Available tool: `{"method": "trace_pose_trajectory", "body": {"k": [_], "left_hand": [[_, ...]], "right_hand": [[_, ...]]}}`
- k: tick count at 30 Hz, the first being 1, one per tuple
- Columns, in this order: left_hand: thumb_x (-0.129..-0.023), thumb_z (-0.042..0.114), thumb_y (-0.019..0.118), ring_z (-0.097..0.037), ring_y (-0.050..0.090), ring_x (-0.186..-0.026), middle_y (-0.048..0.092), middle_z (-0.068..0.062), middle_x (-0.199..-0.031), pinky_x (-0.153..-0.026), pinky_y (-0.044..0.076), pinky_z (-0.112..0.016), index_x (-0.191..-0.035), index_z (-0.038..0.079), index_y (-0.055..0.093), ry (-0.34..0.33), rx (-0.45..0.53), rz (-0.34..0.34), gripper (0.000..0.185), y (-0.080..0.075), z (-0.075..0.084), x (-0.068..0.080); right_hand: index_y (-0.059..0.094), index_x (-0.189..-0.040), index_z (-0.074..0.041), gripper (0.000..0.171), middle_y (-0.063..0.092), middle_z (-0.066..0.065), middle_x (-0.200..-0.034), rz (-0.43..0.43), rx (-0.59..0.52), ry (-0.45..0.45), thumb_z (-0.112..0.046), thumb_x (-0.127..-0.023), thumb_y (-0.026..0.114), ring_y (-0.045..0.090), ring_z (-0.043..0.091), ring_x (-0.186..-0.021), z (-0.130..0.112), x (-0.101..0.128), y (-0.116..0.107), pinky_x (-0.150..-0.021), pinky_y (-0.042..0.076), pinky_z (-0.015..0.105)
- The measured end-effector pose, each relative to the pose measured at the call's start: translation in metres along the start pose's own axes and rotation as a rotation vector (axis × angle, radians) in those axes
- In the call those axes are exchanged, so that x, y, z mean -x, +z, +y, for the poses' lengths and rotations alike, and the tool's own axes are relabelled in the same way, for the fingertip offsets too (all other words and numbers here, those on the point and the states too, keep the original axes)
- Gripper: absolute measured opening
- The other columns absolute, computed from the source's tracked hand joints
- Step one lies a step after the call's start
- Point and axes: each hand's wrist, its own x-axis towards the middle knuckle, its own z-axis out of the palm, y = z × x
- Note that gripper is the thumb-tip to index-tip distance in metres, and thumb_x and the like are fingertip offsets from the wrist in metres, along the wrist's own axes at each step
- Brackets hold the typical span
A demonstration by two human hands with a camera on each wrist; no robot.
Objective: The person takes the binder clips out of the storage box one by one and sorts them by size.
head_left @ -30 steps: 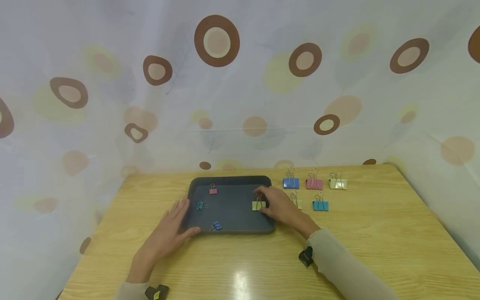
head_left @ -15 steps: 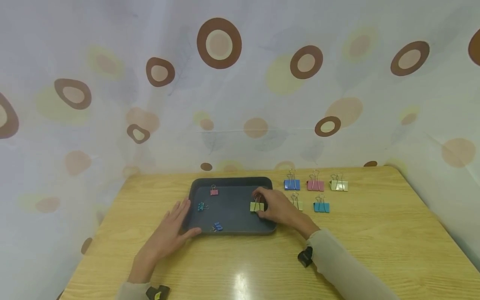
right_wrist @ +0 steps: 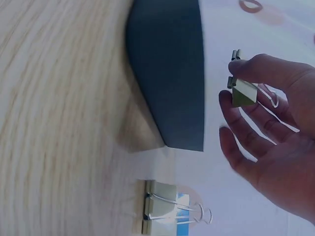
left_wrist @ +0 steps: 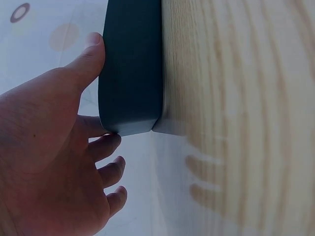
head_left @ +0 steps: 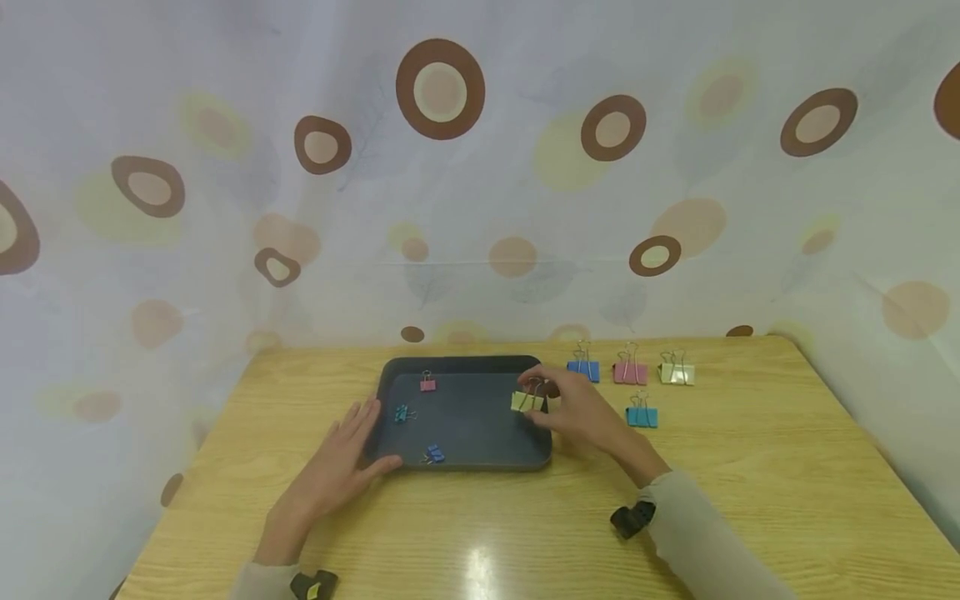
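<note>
In the head view my right hand (head_left: pixel 581 408) pinches a yellow-green binder clip (head_left: pixel 527 402) over the right end of a dark grey tray (head_left: pixel 465 464). Thumb and fingertips hold the same clip (right_wrist: pixel 244 96) above the rim level in the right wrist view. My left hand (head_left: pixel 333 467) lies along the tray's left end, its fingers extended and the thumb at the near corner. The left wrist view shows that thumb and fingertip against the tray wall (left_wrist: pixel 130 64). Inside the tray are a small pink clip (head_left: pixel 427 386), a teal clip (head_left: pixel 402 413) and a blue clip (head_left: pixel 435 453).
Right of the tray, larger binder clips stand on the wooden table (head_left: pixel 750 467): blue (head_left: pixel 583 371), pink (head_left: pixel 630 373), pale yellow (head_left: pixel 677 374) and light blue (head_left: pixel 642 417). A pale clip (right_wrist: pixel 162 206) stands near the tray in the right wrist view. A patterned curtain (head_left: pixel 480 208) hangs behind.
My right hand first shifted slightly left with the yellow-green clip, then up and right, and the clip is now tilted. The left hand stays at the tray's end.
</note>
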Motion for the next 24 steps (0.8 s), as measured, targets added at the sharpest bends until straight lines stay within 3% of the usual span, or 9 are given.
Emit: {"method": "trace_pose_trajectory", "body": {"k": [8,12,24], "left_hand": [[-0.097,0.052,0.066,-0.048,0.022,-0.151,0.026,-0.023,-0.165,-0.119,0.018,-0.069,-0.158,-0.005,0.029,0.023,0.004,0.029,0.091,0.003,-0.002,0.001],[-0.097,0.051,0.066,-0.051,0.023,-0.149,0.027,-0.025,-0.164,-0.117,0.02,-0.071,-0.158,-0.006,0.03,0.043,0.004,0.045,0.091,0.003,-0.002,0.001],[-0.099,0.051,0.065,-0.047,0.018,-0.152,0.022,-0.021,-0.167,-0.121,0.016,-0.066,-0.159,-0.005,0.026,0.005,0.011,-0.002,0.091,0.001,0.001,0.0]], "right_hand": [[0.07,-0.114,-0.007,0.029,0.07,0.008,-0.112,0.024,-0.198,0.007,-0.001,-0.087,0.08,0.069,0.026,-0.1,0.002,0.014,-0.013,-0.083,0.061,0.033],[0.071,-0.115,-0.003,0.031,0.071,0.013,-0.111,0.064,-0.264,-0.019,0.002,-0.086,0.081,0.07,0.031,-0.101,0.007,0.022,-0.019,-0.084,0.062,0.032],[0.075,-0.116,-0.003,0.027,0.069,0.011,-0.115,0.151,-0.197,-0.022,-0.003,-0.089,0.079,0.071,0.028,-0.1,0.02,0.047,-0.036,-0.081,0.061,0.029]]}}
